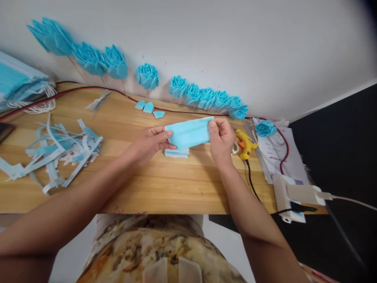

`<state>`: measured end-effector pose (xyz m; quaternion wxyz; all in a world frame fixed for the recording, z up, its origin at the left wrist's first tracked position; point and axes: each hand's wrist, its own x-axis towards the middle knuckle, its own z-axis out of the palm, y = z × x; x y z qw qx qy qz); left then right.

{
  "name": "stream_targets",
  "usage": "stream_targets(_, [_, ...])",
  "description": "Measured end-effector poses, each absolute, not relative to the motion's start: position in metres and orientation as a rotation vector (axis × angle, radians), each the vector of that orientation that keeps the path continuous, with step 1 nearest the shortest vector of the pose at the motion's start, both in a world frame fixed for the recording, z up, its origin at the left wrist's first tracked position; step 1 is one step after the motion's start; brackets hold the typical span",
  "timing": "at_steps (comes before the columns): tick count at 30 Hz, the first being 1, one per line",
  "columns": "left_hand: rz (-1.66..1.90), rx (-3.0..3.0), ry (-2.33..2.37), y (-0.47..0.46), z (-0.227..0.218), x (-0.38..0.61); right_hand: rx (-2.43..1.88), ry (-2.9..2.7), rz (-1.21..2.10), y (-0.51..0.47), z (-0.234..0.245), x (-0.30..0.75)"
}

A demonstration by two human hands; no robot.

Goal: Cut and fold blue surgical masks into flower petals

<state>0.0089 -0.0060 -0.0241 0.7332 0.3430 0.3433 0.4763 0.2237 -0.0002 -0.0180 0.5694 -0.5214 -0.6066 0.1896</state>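
Note:
A flat light-blue rectangle of mask fabric (191,133) is stretched between my two hands above the wooden table. My left hand (151,143) pinches its left end between thumb and fingers. At the right end, my right hand (221,139) grips it near the top corner. Just below the fabric lies a small stack of folded blue and white pieces (176,153), partly covered by it. Several small cut blue petal shapes (149,107) lie on the table beyond my hands. A yellow glue gun (246,144) rests right beside my right hand.
Blue fabric flowers on sticks (147,76) lean along the wall. Cut strips (54,153) heap at left, near a stack of masks (20,80). Thin white ties (98,101) lie behind. Papers (277,157), another blue flower (265,128) and a power strip (287,196) occupy the right.

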Motion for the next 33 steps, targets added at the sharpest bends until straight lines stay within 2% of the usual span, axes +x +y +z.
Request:
stream_targets(7, [1.079,0.781,0.817,-0.005,-0.028,0.009,-1.248,-1.459,0.373,-0.002,-0.016,0.224])
stream_targets(19, [1.031,0.844,0.882,-0.005,-0.031,0.009,-1.197,-1.409,0.458,-0.002,-0.012,0.225])
stream_targets(24, [0.929,1.115,0.972,-0.003,-0.016,-0.001,-1.210,-1.479,0.509,-0.004,-0.006,0.227])
stream_targets(28, [1.062,1.415,1.068,-0.006,0.007,-0.008,-1.144,-1.678,0.602,-0.012,-0.003,0.221])
stream_targets(33, [0.731,1.689,0.980,-0.013,0.010,0.001,-1.061,-1.879,0.688,-0.021,-0.006,0.207])
